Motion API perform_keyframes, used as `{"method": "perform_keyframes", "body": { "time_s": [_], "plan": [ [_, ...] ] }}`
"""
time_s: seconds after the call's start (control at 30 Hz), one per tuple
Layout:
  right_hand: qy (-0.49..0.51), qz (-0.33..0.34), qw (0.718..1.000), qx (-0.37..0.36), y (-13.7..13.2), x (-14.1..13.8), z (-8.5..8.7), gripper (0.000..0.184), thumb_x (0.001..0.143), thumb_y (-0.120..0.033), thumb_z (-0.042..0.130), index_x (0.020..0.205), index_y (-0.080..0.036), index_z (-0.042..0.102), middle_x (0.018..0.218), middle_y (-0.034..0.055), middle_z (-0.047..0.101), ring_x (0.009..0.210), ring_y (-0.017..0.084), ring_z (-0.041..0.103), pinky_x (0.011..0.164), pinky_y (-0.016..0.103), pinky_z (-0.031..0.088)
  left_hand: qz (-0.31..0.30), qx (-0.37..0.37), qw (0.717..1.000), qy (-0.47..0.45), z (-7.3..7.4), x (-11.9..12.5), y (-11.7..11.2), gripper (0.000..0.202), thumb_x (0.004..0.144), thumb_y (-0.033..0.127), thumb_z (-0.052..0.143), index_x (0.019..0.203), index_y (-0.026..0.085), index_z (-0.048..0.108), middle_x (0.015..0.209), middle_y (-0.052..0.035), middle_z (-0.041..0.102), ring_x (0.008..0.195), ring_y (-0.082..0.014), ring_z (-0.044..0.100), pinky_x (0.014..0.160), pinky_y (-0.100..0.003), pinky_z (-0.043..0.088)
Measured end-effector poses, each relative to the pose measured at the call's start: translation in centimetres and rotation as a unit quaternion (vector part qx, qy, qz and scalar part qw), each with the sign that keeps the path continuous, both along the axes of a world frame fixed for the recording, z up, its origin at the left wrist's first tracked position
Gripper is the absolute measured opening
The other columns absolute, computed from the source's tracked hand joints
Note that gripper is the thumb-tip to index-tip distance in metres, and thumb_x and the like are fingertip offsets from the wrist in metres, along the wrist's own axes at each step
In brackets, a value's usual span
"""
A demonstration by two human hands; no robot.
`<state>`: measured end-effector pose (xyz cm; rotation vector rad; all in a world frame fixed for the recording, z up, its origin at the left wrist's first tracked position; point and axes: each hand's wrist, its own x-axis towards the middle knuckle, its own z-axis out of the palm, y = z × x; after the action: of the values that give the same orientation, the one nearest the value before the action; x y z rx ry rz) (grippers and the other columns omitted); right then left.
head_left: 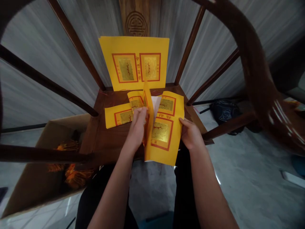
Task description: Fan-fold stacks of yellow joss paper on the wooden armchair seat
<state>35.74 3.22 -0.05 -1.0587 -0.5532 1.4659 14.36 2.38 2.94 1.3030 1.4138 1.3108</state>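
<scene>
the yellow paper (166, 156) is held up between the two hands, over the front of a brown wooden seat (107, 140). it has red frames with shiny gold squares inside them, and some red writing. one part of it stands up on edge near the middle, and a bit of white shows behind it.

the left hand (138, 122) is on the left part of the paper. its thumb and fingers are close together, pinching the paper. the right hand (192, 135) is at the right edge. its thumb lies on the edge and the paper is pinched there; the other fingers are partly hidden.

just left of the left hand, a folded yellow paper (111, 117) lies on the seat. at the back of the seat, a big yellow sheet (137, 46) leans up, with two red frames side by side. behind it is a wooden back board (135, 24) with a round carved mark. thin brown rods (73, 41) and a curved brown arm rest (254, 63) go around.

down on the left is a cardboard box (26, 187) with fuzzy orange bundles (75, 176) in it. on the right, a black bag (225, 111) sits on the gray floor (238, 178).
</scene>
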Motion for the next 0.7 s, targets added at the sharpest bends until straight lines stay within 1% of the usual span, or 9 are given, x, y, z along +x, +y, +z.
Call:
{"method": "perform_keyframes", "body": {
  "time_s": [0.07,0.13,0.27,0.33,0.37,0.43,0.53,0.6,0.7],
  "plan": [
    [0.001,-0.050,0.999,0.004,0.1,0.7,0.0,0.029,0.069,-0.031,0.084,0.096,-0.022,0.078,0.098,0.0039,0.083,0.094,0.029,0.077,0.086,0.043,0.064,-0.045,0.003,0.999,0.028,-0.7,0.9,-0.3,0.044,0.107,0.064,0.037,0.115,0.026,0.058,0.115,-0.0061,0.064,0.115,-0.0251,0.059,0.106,-0.041,0.046],
    [0.004,-0.077,0.997,0.024,-0.1,2.1,0.4,0.026,0.075,-0.034,0.082,0.099,-0.024,0.077,0.098,0.0029,0.082,0.092,0.028,0.077,0.082,0.042,0.065,-0.071,-0.001,0.991,0.113,-1.5,1.8,-0.6,0.041,0.107,0.061,0.039,0.125,0.028,0.057,0.120,-0.0073,0.064,0.122,-0.0278,0.054,0.113,-0.048,0.039],
    [0.013,-0.072,0.992,0.101,-0.9,4.3,1.8,0.020,0.089,-0.046,0.075,0.100,-0.029,0.076,0.095,0.0021,0.078,0.085,0.021,0.074,0.070,0.034,0.064,-0.112,0.007,0.937,0.331,-3.0,2.9,-1.1,0.034,0.107,0.043,0.043,0.131,0.026,0.060,0.128,-0.0109,0.063,0.123,-0.0345,0.048,0.114,-0.059,0.032],
    [0.011,-0.069,0.989,0.130,-1.2,4.0,2.2,0.016,0.089,-0.045,0.075,0.100,-0.033,0.076,0.094,0.0009,0.077,0.083,0.019,0.072,0.068,0.032,0.063,-0.118,0.011,0.920,0.374,-3.3,3.1,-1.1,0.032,0.106,0.035,0.043,0.127,0.024,0.064,0.126,-0.0122,0.063,0.121,-0.0360,0.048,0.111,-0.060,0.034],
    [0.008,-0.062,0.989,0.134,-1.3,3.5,2.3,0.016,0.089,-0.043,0.076,0.101,-0.034,0.076,0.096,0.0005,0.077,0.083,0.019,0.072,0.069,0.033,0.062,-0.104,0.008,0.925,0.366,-3.2,3.0,-1.1,0.032,0.106,0.034,0.042,0.124,0.023,0.066,0.122,-0.0126,0.064,0.120,-0.0360,0.049,0.110,-0.059,0.035],
    [-0.011,-0.036,0.993,0.114,-1.4,2.1,2.4,0.017,0.086,-0.041,0.080,0.100,-0.032,0.078,0.097,0.0003,0.079,0.081,0.020,0.072,0.069,0.034,0.062,-0.054,-0.002,0.955,0.291,-2.4,2.5,-0.9,0.036,0.107,0.037,0.037,0.114,0.023,0.070,0.115,-0.0122,0.067,0.117,-0.0346,0.052,0.112,-0.059,0.034],
    [-0.079,-0.006,0.995,0.066,-1.6,-0.3,2.4,0.020,0.081,-0.044,0.087,0.087,-0.026,0.078,0.088,0.0003,0.079,0.070,0.019,0.071,0.062,0.032,0.058,0.015,-0.033,0.989,0.141,-0.5,1.3,-0.6,0.056,0.109,0.055,0.024,0.103,0.026,0.072,0.115,-0.0105,0.069,0.124,-0.0339,0.054,0.120,-0.059,0.028],
    [-0.099,0.022,0.993,0.052,-1.8,-1.6,2.5,0.024,0.079,-0.046,0.089,0.082,-0.025,0.078,0.082,0.0003,0.078,0.066,0.018,0.069,0.059,0.031,0.055,0.024,-0.077,0.991,0.106,0.3,0.5,-0.7,0.060,0.106,0.066,0.027,0.093,0.028,0.072,0.113,-0.0110,0.070,0.130,-0.0372,0.053,0.121,-0.061,0.025],
    [-0.053,0.099,0.992,0.063,-2.0,-3.1,2.5,0.022,0.081,-0.045,0.088,0.088,-0.025,0.081,0.089,0.0018,0.080,0.073,0.019,0.072,0.065,0.031,0.058,0.021,-0.125,0.983,0.135,0.0,0.1,-1.1,0.048,0.097,0.068,0.049,0.090,0.027,0.073,0.108,-0.0139,0.071,0.129,-0.0416,0.053,0.119,-0.063,0.028]
  ]
}}
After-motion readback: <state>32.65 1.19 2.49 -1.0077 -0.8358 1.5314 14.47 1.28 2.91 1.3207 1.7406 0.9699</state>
